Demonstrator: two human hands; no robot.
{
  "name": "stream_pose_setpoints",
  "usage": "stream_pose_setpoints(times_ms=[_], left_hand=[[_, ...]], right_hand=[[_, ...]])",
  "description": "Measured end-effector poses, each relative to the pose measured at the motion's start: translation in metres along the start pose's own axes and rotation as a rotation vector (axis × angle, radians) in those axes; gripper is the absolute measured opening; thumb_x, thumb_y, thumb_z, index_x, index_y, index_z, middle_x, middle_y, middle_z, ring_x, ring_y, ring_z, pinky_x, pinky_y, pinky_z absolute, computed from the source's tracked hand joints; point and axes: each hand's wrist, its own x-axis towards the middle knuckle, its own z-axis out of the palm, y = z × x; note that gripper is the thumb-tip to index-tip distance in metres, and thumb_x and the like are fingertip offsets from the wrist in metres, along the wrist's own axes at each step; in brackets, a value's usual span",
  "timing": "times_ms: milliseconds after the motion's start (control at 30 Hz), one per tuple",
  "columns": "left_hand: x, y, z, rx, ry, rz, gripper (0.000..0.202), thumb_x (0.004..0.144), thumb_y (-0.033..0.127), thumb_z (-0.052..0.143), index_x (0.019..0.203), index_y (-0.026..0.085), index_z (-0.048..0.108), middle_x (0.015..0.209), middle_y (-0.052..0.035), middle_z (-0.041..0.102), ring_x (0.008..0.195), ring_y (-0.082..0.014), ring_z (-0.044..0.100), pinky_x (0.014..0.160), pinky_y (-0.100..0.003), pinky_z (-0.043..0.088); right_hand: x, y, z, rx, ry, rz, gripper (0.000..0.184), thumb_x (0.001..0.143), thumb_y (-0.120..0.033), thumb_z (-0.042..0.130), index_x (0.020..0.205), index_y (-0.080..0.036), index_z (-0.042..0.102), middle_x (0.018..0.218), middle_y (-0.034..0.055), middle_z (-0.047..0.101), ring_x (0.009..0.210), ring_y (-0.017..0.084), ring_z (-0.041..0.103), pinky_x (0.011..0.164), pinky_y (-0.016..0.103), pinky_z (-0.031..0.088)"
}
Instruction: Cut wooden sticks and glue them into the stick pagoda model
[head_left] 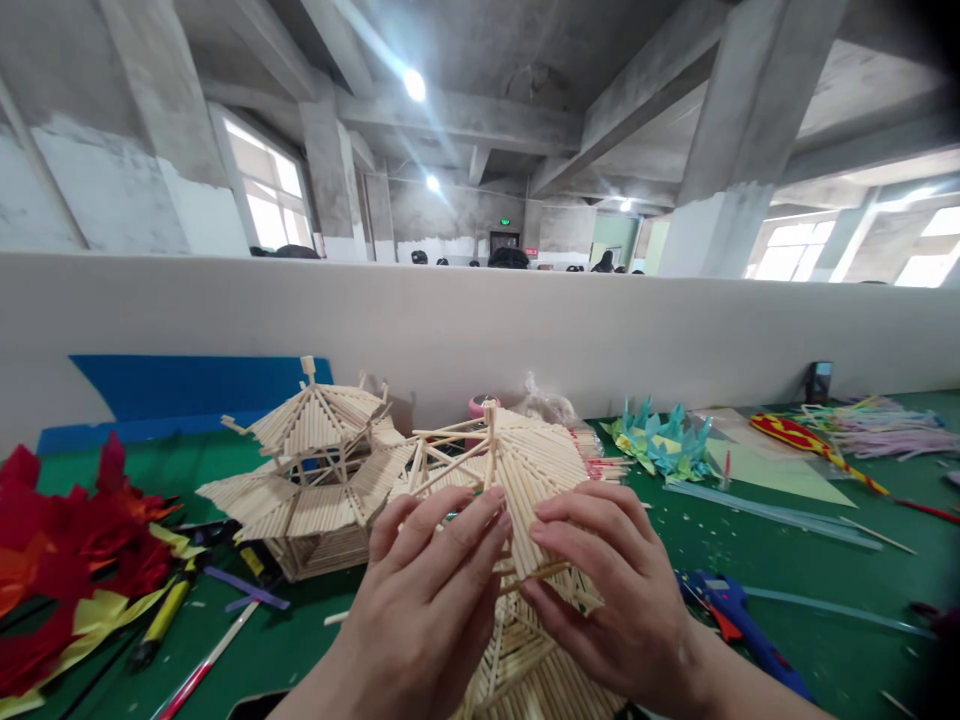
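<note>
A pavilion model (pixel 551 455) made of thin wooden sticks stands in front of me, its roof partly covered and its left side showing bare frame sticks. My left hand (pixel 442 580) has its fingers bent together against the left edge of a covered roof panel. On the other side, my right hand (pixel 611 560) presses fingers on top of the panel, with the thumb under its lower edge. The palms hide part of the lower storey. Left of my hands sits a second stick pavilion (pixel 319 465) with two tiers of roof.
Red paper pieces (pixel 82 530) and a yellow utility knife (pixel 161 620) lie at left. At right are a blue glue gun (pixel 739 620), clear glue sticks (pixel 776 515) and a teal paper crown (pixel 664 440). A white partition (pixel 480 320) rises behind the green table (pixel 675 540).
</note>
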Motion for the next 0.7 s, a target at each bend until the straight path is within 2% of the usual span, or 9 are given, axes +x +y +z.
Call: stream_pose_setpoints(times_ms=[367, 600, 700], left_hand=[[-0.0006, -0.0019, 0.0019, 0.03, -0.006, 0.024, 0.03, 0.077, 0.017, 0.052, 0.107, 0.02, 0.058, 0.111, -0.0025, 0.063, 0.104, -0.021, 0.05, 0.095, -0.04, 0.026], [-0.0051, -0.0011, 0.0033, 0.071, 0.103, 0.094, 0.026, 0.077, 0.013, 0.051, 0.1, 0.018, 0.062, 0.105, -0.0027, 0.066, 0.102, -0.0194, 0.052, 0.095, -0.036, 0.026], [-0.0056, -0.0012, 0.0045, 0.079, 0.101, 0.101, 0.027, 0.078, 0.012, 0.048, 0.1, 0.02, 0.062, 0.106, -0.0018, 0.066, 0.101, -0.0188, 0.052, 0.094, -0.036, 0.027]], right_hand=[[0.0001, 0.0009, 0.0009, 0.004, -0.016, 0.041, 0.033, 0.069, -0.018, 0.06, 0.101, -0.018, 0.051, 0.1, 0.0056, 0.056, 0.095, 0.022, 0.047, 0.081, 0.04, 0.041], [-0.0002, 0.0005, 0.0006, 0.007, -0.024, 0.037, 0.036, 0.067, -0.019, 0.061, 0.101, -0.016, 0.051, 0.1, 0.0062, 0.055, 0.096, 0.022, 0.046, 0.081, 0.04, 0.04], [-0.0001, 0.0011, 0.0, 0.011, -0.037, 0.031, 0.039, 0.066, -0.02, 0.062, 0.103, -0.016, 0.051, 0.102, 0.0063, 0.053, 0.097, 0.023, 0.045, 0.082, 0.04, 0.038]])
